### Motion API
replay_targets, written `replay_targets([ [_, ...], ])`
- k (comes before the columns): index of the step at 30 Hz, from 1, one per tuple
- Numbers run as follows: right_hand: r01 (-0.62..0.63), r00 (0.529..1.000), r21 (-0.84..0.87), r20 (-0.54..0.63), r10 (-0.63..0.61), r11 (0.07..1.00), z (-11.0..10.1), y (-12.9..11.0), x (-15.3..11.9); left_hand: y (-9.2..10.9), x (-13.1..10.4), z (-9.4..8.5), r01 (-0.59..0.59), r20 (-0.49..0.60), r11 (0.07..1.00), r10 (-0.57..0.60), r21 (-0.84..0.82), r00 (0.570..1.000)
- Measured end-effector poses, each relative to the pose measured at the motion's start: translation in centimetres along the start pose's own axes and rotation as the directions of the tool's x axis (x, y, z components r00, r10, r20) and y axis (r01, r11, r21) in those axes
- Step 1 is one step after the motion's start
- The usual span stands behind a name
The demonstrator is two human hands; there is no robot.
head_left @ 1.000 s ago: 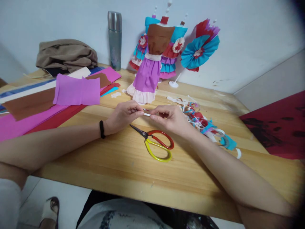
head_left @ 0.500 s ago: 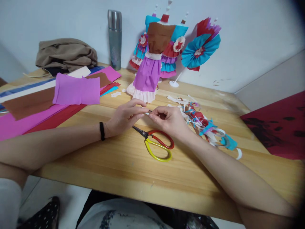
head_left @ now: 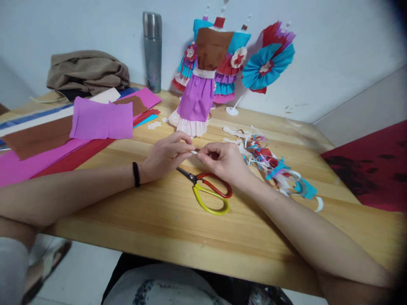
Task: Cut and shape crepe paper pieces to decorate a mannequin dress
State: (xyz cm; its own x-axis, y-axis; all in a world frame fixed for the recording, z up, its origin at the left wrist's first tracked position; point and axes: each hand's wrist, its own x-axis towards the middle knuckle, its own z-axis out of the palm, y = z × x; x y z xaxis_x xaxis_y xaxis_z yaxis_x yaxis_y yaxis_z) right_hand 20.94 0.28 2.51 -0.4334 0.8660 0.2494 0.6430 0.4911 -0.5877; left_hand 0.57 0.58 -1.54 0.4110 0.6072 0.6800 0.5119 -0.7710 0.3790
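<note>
Strip [head_left: 193, 152] is held up just past the far side of the scissors [head_left: 195, 180], only a sliver of white showing between the fingertips. Left hand [head_left: 163, 156] pinches its left end, thumb against forefinger; right hand [head_left: 224, 160] pinches the right end, same way. There's a dark bit by the right fingertips, too small and covered to identify. Main risk as I see it: very little strip to grip, so either pinch could slip; uneven pull or a twist between the hands could crease or tear it, if it's paper. Fingers also hide most of it, so misalignment would be easy to miss. Next risk: scissors lie directly under the work, blades toward the left hand, tip seemingly hidden behind it. Dropping the wrists could catch the tip or shove the handles. If the strip falls, it may get lost among the scraps [head_left: 270, 160] right of the scissors, some also white. Dress [head_left: 197, 95] stands beyond the scissors, close past the fingers; a forward knock could tip it. White cutouts [head_left: 154, 125], far left of the scissors, look light enough to scatter.
</note>
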Motion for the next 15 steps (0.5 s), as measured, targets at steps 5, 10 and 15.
replay_targets([
  [5,-0.015,1.0,0.017,0.0,0.015,1.0,0.03,-0.07,0.06,0.03,-0.1,-0.05,-0.047,-0.013,0.999,0.048,0.015,0.999],
  [10,-0.009,1.0,0.034,0.013,0.009,0.999,0.21,-0.17,-0.05,0.07,-0.21,-0.03,-0.064,-0.013,0.996,0.065,0.067,0.998],
  [15,-0.017,1.0,0.023,0.017,0.017,1.0,0.59,-0.19,-0.17,0.26,-0.3,-0.05,-0.083,-0.01,0.991,0.084,0.104,0.996],
])
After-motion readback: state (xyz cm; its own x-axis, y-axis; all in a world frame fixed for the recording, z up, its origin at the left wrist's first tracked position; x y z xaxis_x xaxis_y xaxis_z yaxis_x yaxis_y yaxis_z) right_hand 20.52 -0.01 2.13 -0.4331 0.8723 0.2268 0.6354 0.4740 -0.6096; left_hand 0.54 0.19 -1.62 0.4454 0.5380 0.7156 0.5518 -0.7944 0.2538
